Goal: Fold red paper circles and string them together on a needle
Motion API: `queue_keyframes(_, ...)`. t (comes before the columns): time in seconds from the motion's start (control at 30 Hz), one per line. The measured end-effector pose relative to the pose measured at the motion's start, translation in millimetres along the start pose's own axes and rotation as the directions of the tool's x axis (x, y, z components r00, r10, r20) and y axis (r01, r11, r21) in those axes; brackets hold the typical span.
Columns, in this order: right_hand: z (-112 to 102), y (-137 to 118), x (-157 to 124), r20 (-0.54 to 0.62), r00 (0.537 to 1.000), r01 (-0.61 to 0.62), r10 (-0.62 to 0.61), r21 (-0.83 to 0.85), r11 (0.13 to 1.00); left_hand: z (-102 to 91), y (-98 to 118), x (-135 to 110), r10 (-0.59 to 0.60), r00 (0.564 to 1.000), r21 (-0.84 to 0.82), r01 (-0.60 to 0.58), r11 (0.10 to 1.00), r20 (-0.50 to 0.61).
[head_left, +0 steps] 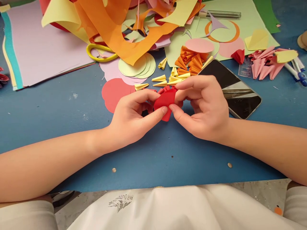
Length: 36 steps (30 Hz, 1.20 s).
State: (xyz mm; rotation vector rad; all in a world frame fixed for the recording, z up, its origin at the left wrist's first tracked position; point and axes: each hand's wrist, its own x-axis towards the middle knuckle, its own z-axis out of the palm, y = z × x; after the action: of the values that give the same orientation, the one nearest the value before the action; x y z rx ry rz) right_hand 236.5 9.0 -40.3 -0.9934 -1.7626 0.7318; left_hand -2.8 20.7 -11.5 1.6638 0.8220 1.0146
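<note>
Between my two hands is a piece of red paper, partly curled and held just above the blue table. My left hand pinches its left side with thumb and fingers. The thumb and index finger of my right hand grip its right edge. Just behind the fingers lie several small yellow paper cones and a cluster of orange paper cones. Red paper circles rest to the left of my left hand. What lies right behind the red paper is partly hidden by my fingers.
A black phone lies beside my right hand. Yellow-handled scissors sit under orange paper scraps. Pale green circles, pink cones and a compass lie farther back. Stacked coloured sheets are at left.
</note>
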Motion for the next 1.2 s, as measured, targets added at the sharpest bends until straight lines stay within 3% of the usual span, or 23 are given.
queue_keyframes(0.1, -4.0, -3.1, 3.8, -0.001, 0.989, 0.145, -0.146, -0.100, 0.984, -4.3, -6.7, 0.6, 0.125, 0.992, 0.021, -0.125, 0.992, -0.014)
queue_keyframes(0.17, -7.8, -4.1, 9.0, -0.027, 0.921, 0.382, -0.389, -0.134, 0.914, -5.9, -12.3, 1.6, 0.213, 0.976, 0.050, -0.211, 0.976, -0.039)
queue_keyframes(0.23, -12.5, -5.7, 13.6, -0.027, 0.872, 0.474, -0.489, -0.200, 0.858, -6.1, -17.0, 2.4, 0.278, 0.958, 0.077, -0.274, 0.959, -0.061)
queue_keyframes(0.27, -15.1, -7.2, 15.2, -0.017, 0.870, 0.476, -0.493, -0.230, 0.849, -5.9, -18.7, 2.4, 0.282, 0.956, 0.091, -0.274, 0.957, -0.082)
queue_keyframes(0.33, -20.5, -11.7, 17.2, 0.018, 0.857, 0.497, -0.514, -0.291, 0.818, -5.3, -20.7, 1.7, 0.267, 0.958, 0.083, -0.260, 0.962, -0.102)
queue_keyframes(0.4, -26.4, -17.0, 18.0, 0.081, 0.822, 0.553, -0.564, -0.353, 0.755, -5.3, -20.8, 0.2, 0.172, 0.981, 0.000, -0.173, 0.985, -0.093)
queue_keyframes(0.57, -37.7, -19.5, 19.4, 0.205, 0.683, 0.714, -0.701, -0.394, 0.579, -5.8, -15.0, -2.5, -0.041, 0.998, -0.300, 0.051, 0.953, 0.039)
queue_keyframes(0.6, -37.9, -17.6, 19.5, 0.223, 0.663, 0.733, -0.714, -0.387, 0.560, -5.1, -13.2, -2.4, -0.031, 0.999, -0.323, 0.038, 0.946, 0.026)
queue_keyframes(0.67, -35.0, -12.9, 19.3, 0.208, 0.644, 0.748, -0.736, -0.374, 0.549, -3.5, -9.8, -1.5, -0.036, 0.999, -0.298, 0.033, 0.954, -0.003)
queue_keyframes(0.73, -28.2, -9.4, 18.3, 0.124, 0.642, 0.741, -0.757, -0.357, 0.569, -2.4, -7.4, -0.1, -0.030, 1.000, -0.289, 0.026, 0.957, -0.010)
queue_keyframes(0.77, -24.0, -8.8, 17.5, 0.088, 0.647, 0.735, -0.758, -0.336, 0.589, -2.2, -6.8, 0.7, -0.041, 0.999, -0.287, 0.036, 0.957, -0.010)
queue_keyframes(0.8, -19.6, -9.1, 16.5, 0.067, 0.683, 0.707, -0.727, -0.313, 0.635, -2.4, -6.8, 1.4, -0.049, 0.999, -0.287, 0.044, 0.957, -0.010)
queue_keyframes(0.87, -11.6, -12.0, 14.0, 0.007, 0.799, 0.586, -0.601, -0.230, 0.777, -3.5, -8.1, 2.8, -0.045, 0.999, -0.281, 0.038, 0.959, -0.017)
queue_keyframes(0.93, -5.8, -16.6, 11.3, -0.152, 0.908, 0.391, -0.391, -0.030, 0.920, -4.7, -10.7, 3.8, 0.016, 1.000, -0.268, -0.020, 0.963, -0.016)
queue_keyframes(1.0, -2.3, -20.7, 8.9, -0.089, 0.986, 0.150, -0.139, 0.132, 0.980, -5.4, -13.5, 4.3, 0.093, 0.996, -0.258, -0.088, 0.962, 0.006)
queue_keyframes(1.1, 0.5, -23.7, 7.2, 0.012, 0.998, -0.070, 0.069, 0.216, 0.974, -5.2, -15.9, 3.6, 0.176, 0.982, -0.276, -0.153, 0.949, 0.062)
queue_keyframes(1.2, 2.0, -25.1, 8.0, 0.015, 0.995, -0.094, 0.094, 0.311, 0.946, -4.8, -16.0, 1.8, 0.208, 0.975, -0.287, -0.180, 0.941, 0.072)
